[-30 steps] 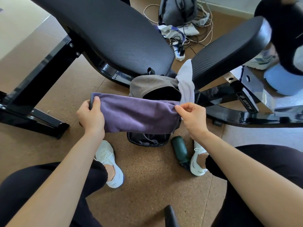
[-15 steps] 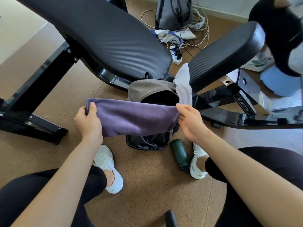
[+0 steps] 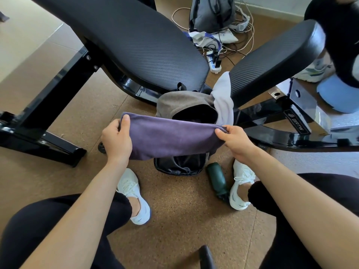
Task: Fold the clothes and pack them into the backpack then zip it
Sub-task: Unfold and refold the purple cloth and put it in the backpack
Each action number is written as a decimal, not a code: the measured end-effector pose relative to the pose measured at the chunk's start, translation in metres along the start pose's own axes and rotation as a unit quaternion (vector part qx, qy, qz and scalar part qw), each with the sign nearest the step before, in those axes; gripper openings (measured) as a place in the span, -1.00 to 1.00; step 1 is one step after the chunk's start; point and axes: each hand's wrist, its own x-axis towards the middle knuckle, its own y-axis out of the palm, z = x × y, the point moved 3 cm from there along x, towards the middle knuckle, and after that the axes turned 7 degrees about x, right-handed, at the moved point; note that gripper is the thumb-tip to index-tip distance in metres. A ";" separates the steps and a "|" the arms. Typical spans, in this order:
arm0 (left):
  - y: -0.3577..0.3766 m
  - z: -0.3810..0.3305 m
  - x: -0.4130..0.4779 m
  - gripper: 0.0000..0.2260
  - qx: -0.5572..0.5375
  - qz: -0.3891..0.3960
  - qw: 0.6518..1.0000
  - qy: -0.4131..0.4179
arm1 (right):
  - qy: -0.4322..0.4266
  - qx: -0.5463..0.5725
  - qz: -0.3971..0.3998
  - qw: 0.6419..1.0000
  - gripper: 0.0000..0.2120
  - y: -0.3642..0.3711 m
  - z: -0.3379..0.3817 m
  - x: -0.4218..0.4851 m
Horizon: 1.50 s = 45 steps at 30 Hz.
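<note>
Two hands hold one folded purple garment (image 3: 171, 138) stretched flat above the floor at the frame's centre. Left hand (image 3: 116, 140), at the cloth's 9 o'clock end, grips with thumb on top and fingers curled beneath; right hand (image 3: 233, 140), at its 3 o'clock end, pinches the edge between thumb and fingers. Holding both ends apart keeps the fold taut, probably so that it goes into the bag without coming undone.

Backpack (image 3: 180, 166) stands on the cork floor (image 3: 184, 220) directly behind and below the garment, its dark mouth open towards 12 o'clock, so the cloth hangs just in front of the opening. Grey garment (image 3: 180, 100) drapes over the mouth's far rim, and a white garment (image 3: 223, 98) hangs at its 2 o'clock side against the bench pad (image 3: 272, 61); both appear not yet packed. Whether anything lies inside cannot be told.

Green bottle (image 3: 216, 180) lies on the floor at the backpack's 4 o'clock, just beside the person's right shoe (image 3: 240, 187). Judged stage: folding of this piece done, insertion pending, zip open.
</note>
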 end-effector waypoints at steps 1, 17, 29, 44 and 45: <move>0.000 0.000 0.000 -0.59 0.027 0.002 1.000 0.006 | -0.002 -0.013 -0.012 1.000 -0.82 -0.001 -0.001 0.001; 0.006 0.004 -0.003 -0.57 0.178 0.059 0.981 0.057 | -0.111 -0.172 -0.104 0.973 -0.79 -0.015 0.026 -0.006; 0.032 -0.032 -0.037 -0.64 -0.038 0.196 0.980 0.017 | -0.076 -0.020 -0.033 0.996 -0.82 0.019 0.033 -0.019; 0.065 -0.064 -0.083 -0.63 -0.113 0.359 0.926 0.015 | -0.072 0.063 0.116 0.989 -0.73 0.060 0.038 -0.047; 0.065 -0.065 -0.084 -0.66 -0.147 0.378 0.914 -0.016 | -0.089 0.036 0.120 0.988 -0.70 0.060 0.037 -0.047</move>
